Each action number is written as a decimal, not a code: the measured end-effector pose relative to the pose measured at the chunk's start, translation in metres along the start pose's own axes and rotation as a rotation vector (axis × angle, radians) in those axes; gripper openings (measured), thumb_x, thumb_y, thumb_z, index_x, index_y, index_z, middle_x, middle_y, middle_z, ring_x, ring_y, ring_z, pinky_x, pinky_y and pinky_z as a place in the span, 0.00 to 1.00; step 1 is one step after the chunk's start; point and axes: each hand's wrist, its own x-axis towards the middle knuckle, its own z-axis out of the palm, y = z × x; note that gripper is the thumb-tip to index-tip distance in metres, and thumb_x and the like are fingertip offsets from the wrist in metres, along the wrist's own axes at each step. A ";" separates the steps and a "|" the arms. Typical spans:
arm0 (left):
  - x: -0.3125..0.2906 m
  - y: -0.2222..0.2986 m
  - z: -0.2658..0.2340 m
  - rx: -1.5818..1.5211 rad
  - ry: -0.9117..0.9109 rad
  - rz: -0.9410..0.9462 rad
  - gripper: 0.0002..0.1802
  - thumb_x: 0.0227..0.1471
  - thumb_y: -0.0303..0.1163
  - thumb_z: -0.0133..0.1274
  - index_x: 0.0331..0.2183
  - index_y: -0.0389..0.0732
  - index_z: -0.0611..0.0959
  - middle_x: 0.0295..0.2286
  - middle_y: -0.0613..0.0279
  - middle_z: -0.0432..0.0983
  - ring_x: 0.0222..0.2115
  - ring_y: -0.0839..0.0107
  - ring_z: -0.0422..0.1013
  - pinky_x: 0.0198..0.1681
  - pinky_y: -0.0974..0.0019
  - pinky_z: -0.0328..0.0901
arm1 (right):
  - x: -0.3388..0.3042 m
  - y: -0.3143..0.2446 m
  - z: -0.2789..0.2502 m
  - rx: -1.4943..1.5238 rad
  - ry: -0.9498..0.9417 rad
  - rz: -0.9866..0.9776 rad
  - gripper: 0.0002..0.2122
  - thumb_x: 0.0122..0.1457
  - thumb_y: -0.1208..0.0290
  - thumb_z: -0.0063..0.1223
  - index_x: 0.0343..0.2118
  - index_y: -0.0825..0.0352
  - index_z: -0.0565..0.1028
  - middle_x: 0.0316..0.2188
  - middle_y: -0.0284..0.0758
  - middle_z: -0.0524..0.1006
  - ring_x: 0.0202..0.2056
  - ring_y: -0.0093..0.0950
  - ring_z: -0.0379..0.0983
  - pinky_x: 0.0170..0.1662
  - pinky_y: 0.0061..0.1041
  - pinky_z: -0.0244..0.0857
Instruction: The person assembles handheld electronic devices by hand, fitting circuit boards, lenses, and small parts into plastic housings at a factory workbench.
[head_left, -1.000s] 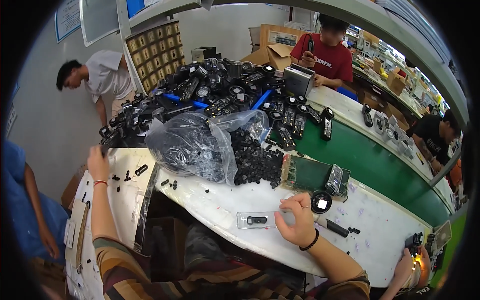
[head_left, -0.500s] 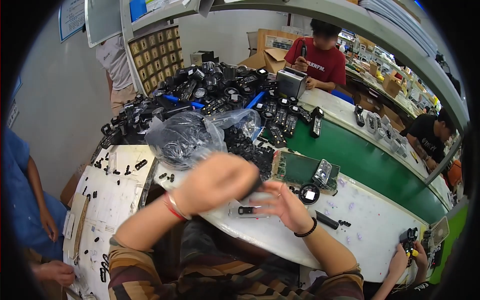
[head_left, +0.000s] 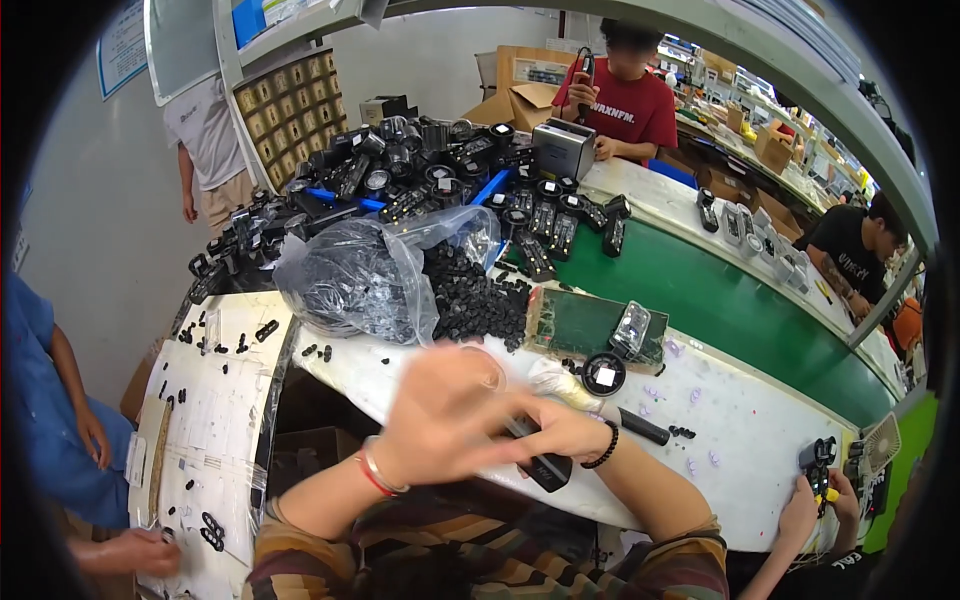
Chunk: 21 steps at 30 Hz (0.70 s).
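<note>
Over the near edge of the white table (head_left: 740, 480), my right hand (head_left: 572, 432) is closed around a black oblong plastic casing (head_left: 546, 470), whose lower end shows beneath the fingers. My left hand (head_left: 440, 415) is raised right beside it, its fingertips reaching toward the right hand and smeared by motion. Whether anything is in the left fingers cannot be made out. Just beyond the hands lie a black round-headed device with a clear body (head_left: 605, 374) and a black cylindrical handle (head_left: 643, 426). A heap of small black parts (head_left: 480, 305) lies farther back.
A clear plastic bag of dark parts (head_left: 350, 275) sits at back left, before a large pile of black devices (head_left: 400, 165). A green board (head_left: 575, 325) lies at centre. Another person's hands (head_left: 805, 510) hold a device at right; a person in blue (head_left: 60, 390) stands left.
My left hand has come down and nearer to me. My right hand, spread open before, has closed on the black casing and drawn closer. The whole view has shifted slightly.
</note>
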 end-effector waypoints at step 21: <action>-0.069 -0.046 0.010 -0.405 -0.029 -0.449 0.16 0.55 0.34 0.45 0.42 0.35 0.77 0.36 0.50 0.76 0.35 0.54 0.73 0.40 0.61 0.67 | 0.044 0.027 0.002 -1.683 0.515 -0.593 0.27 0.46 0.51 0.58 0.43 0.68 0.70 0.30 0.35 0.70 0.33 0.31 0.67 0.36 0.28 0.61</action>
